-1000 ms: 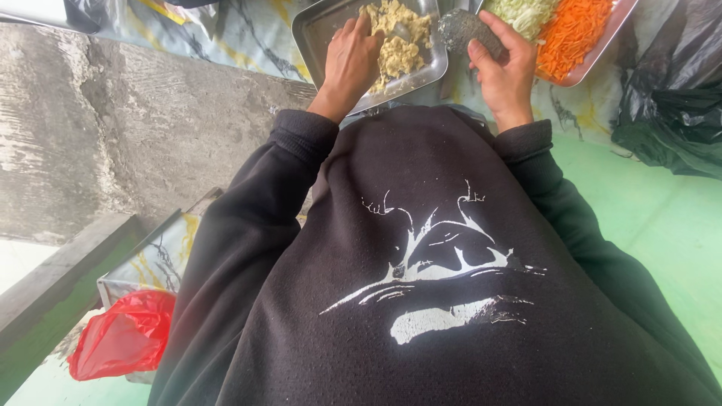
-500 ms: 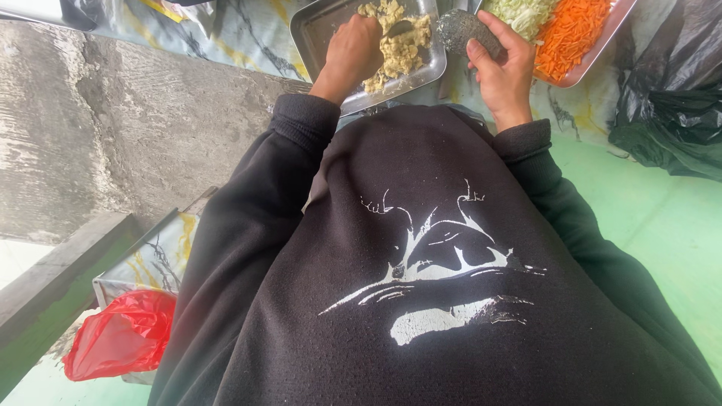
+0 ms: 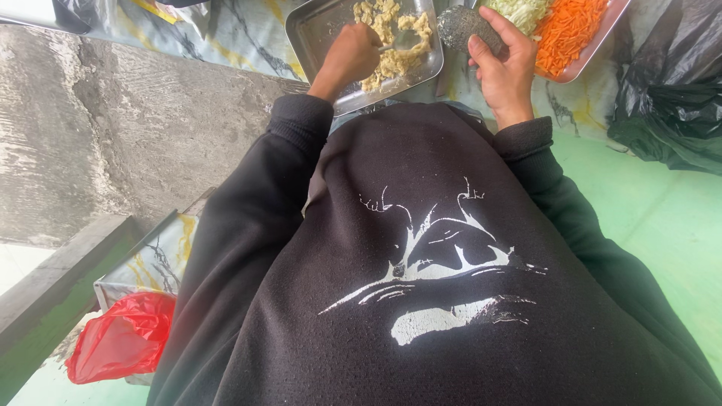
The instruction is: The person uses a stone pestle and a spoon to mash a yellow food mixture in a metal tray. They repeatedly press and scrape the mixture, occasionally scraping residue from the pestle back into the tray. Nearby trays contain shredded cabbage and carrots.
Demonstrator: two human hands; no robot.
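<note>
My left hand (image 3: 350,56) is closed around a metal spoon (image 3: 401,41) whose bowl rests in yellowish mashed food (image 3: 391,30) on a steel tray (image 3: 316,30). Just to the right of that tray, my right hand (image 3: 502,64) grips a grey speckled rounded object (image 3: 460,26), held over the table edge. Both black sleeves reach up from my black sweatshirt (image 3: 436,286) with a white print, which fills most of the view.
A second tray (image 3: 594,49) at the top right holds shredded carrot (image 3: 568,30) and pale shredded cabbage (image 3: 519,11). A black plastic bag (image 3: 665,90) lies at right, a red plastic bag (image 3: 120,342) at lower left. A concrete wall (image 3: 113,128) stands at left, green floor (image 3: 662,218) at right.
My left hand has shifted slightly over the mash, and the spoon's bowl now shows. My right hand keeps its grip on the grey object.
</note>
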